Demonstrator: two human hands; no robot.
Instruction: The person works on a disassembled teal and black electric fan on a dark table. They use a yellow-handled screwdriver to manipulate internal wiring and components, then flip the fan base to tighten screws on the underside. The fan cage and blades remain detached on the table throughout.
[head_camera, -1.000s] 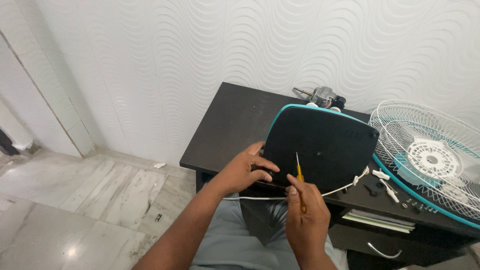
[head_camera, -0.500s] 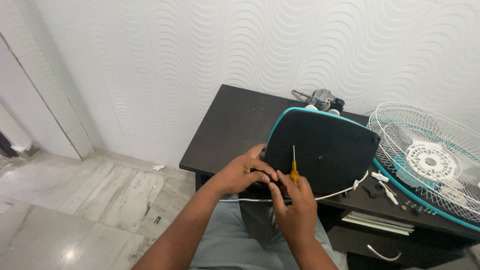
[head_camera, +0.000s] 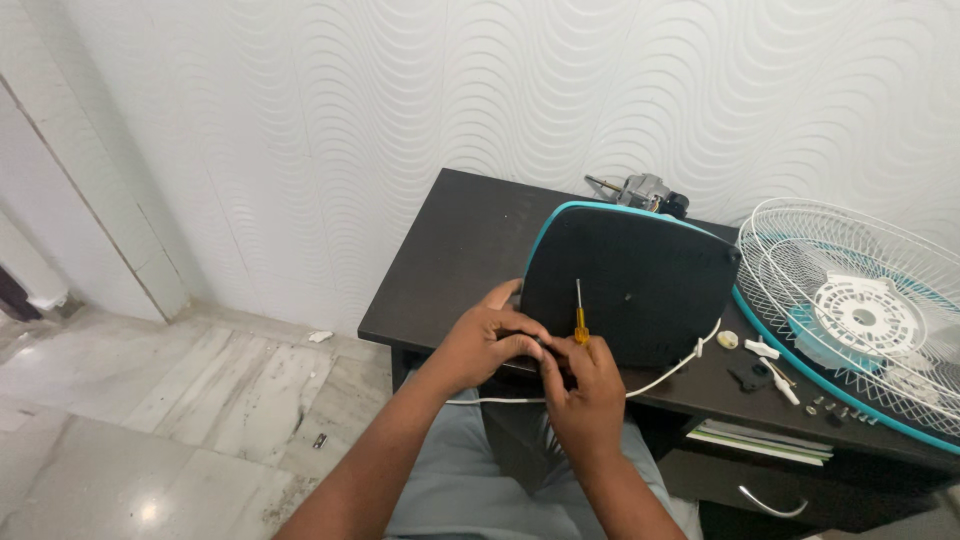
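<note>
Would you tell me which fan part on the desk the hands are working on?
The black, teal-rimmed fan base, tilted up at the desk's front edge; the white wire fan guard and grey motor lie untouched farther off.

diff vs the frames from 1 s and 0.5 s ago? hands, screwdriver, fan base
The right hand has moved up and inward to meet the left hand at the near edge of the fan base. The yellow-handled screwdriver, slanted a second ago, now stands nearly upright, shaft up, held in the right hand. Unchanged: left hand on the base, white cord, fan guard, motor, dark desk.
</note>
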